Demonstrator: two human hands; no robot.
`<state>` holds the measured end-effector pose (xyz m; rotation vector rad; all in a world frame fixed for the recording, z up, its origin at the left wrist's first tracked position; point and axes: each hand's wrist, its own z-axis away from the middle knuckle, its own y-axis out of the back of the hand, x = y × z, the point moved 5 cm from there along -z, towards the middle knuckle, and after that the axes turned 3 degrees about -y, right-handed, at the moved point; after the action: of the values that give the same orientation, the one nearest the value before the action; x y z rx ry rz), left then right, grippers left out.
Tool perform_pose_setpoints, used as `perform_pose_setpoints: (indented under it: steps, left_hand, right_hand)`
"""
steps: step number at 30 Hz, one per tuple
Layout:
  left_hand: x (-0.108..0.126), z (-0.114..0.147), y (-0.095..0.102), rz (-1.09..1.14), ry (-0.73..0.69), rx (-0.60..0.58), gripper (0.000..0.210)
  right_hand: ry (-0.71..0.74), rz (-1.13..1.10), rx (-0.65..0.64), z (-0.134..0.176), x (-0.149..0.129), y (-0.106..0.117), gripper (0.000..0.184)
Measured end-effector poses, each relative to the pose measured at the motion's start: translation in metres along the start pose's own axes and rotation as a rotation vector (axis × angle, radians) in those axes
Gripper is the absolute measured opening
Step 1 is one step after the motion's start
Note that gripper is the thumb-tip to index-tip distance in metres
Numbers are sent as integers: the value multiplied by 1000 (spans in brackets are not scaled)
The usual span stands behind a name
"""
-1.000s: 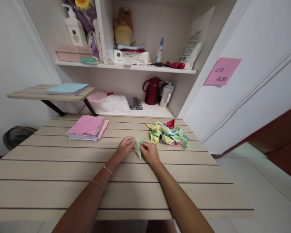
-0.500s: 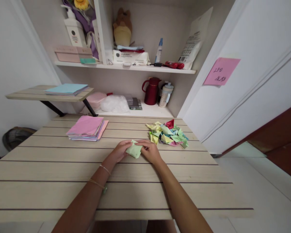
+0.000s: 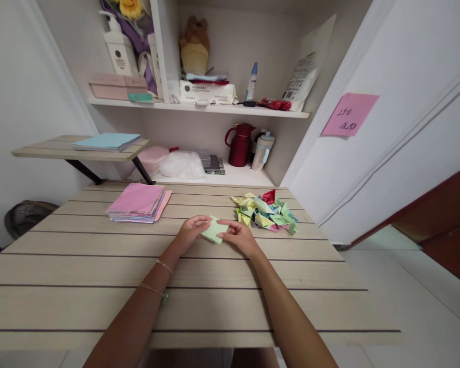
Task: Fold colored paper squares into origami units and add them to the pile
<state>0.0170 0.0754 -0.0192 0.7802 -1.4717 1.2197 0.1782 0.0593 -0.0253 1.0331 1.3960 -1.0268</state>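
A folded piece of light green paper (image 3: 213, 231) is held between my two hands over the middle of the slatted table. My left hand (image 3: 192, 231) pinches its left side, thumb on top. On the other side, my right hand (image 3: 238, 236) has its thumb and fingers closed on the paper's right edge. Just beyond my right hand lies a heap of folded paper boats (image 3: 264, 207) in yellow, green, blue, pink and red. To the left, a stack of square paper sheets (image 3: 137, 202), pink on top, rests on the table.
A small raised shelf (image 3: 53, 145) at the back left carries a pile of blue paper (image 3: 106, 141). Behind the table stands a white cabinet with a red jug (image 3: 240, 145), a light cup (image 3: 263, 152) and a plastic bag (image 3: 182, 164). A pink note (image 3: 350, 115) is stuck on the right.
The green paper has been turned and now looks smaller and flatter. My right thumb has come onto its face, and both hands have shifted slightly.
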Motion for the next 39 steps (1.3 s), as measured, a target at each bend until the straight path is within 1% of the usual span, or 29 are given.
perform_pose_setpoints:
  steps: [3,6,8,13,17,19,21,27,29,32,34,36,37,39]
  left_hand:
    - [3,2,-2,8,-5,-22,44]
    - [3,1,-2,-5,-26,-37,45]
    - [3,1,-1,-14,-25,-44,44]
    - [0,1,0,-32,0,-35,44]
    - [1,1,2,-59,3,-25,44]
    - [1,1,3,-59,-3,-14,43]
    - [2,2,2,-46,-2,-6,43]
    - [1,3,-1,-46,13,-15,43]
    - [0,2,-1,-56,18,-14,42]
    - [-2,2,0,-77,38,-14,40]
    - [-3,2,-1,-92,51,-40,41]
    - [-3,2,-5,-101,36,-98,41]
    - [-2,3,-8,-102,12,-132,43]
    - [0,3,-13,-103,-61,-183,53]
  right_hand:
    - [4,9,-29,1,-1,-1,60]
    - [-2,15,-56,2,-2,-3,67]
    - [-8,25,-58,1,-1,-4,67]
    - [-4,90,-1,0,-2,-1,60]
    - [0,100,-59,2,-3,-4,70]
    - [-6,109,-74,3,-3,-6,71]
    - [-10,112,-65,3,-3,-6,68]
    - [14,132,16,1,-3,-4,54]
    - [40,166,38,1,-4,-3,51]
    - [111,277,119,1,-7,1,37]
    - [159,342,182,1,-9,3,30]
    - [186,368,223,1,-10,5,28]
    - [190,370,237,1,-10,6,28]
    - [185,364,257,1,-9,7,29]
